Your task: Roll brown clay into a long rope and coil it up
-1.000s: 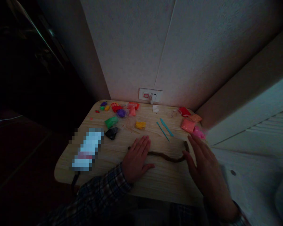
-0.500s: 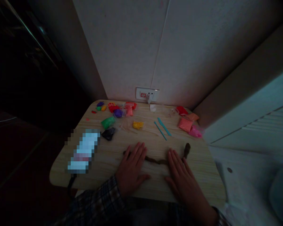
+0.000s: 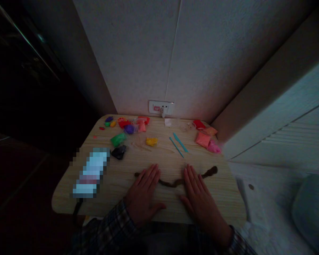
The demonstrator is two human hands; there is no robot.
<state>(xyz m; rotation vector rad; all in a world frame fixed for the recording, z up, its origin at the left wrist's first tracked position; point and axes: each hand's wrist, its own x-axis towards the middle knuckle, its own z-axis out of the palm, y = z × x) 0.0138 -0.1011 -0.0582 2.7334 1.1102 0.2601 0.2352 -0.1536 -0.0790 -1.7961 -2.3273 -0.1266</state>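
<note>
A long, thin roll of brown modelling clay (image 3: 170, 184) lies across the front of the wooden table, curving between my two hands. Its right end is thicker and pokes out past my right hand; its thin left end shows beyond my left fingers. My left hand (image 3: 145, 193) rests flat over the left stretch, fingers stretched out and thumb apart. Over the right stretch, my right hand (image 3: 200, 196) lies flat too, palm down with fingers extended. The clay under both palms is hidden. Two blue modelling tools (image 3: 180, 142) lie beyond the hands.
Bags of green (image 3: 118, 140), black (image 3: 119, 152) and yellow clay (image 3: 151, 141) lie behind my left hand. Pink and red packets (image 3: 202, 139) sit at the back right. A lit phone (image 3: 91, 173) with a cable is on the left. A wall socket (image 3: 161, 107) is behind the table (image 3: 108, 202).
The thick right end of the clay roll has swung from pointing away to pointing right. Both hands stay flat on the roll. The whole view has shifted slightly.
</note>
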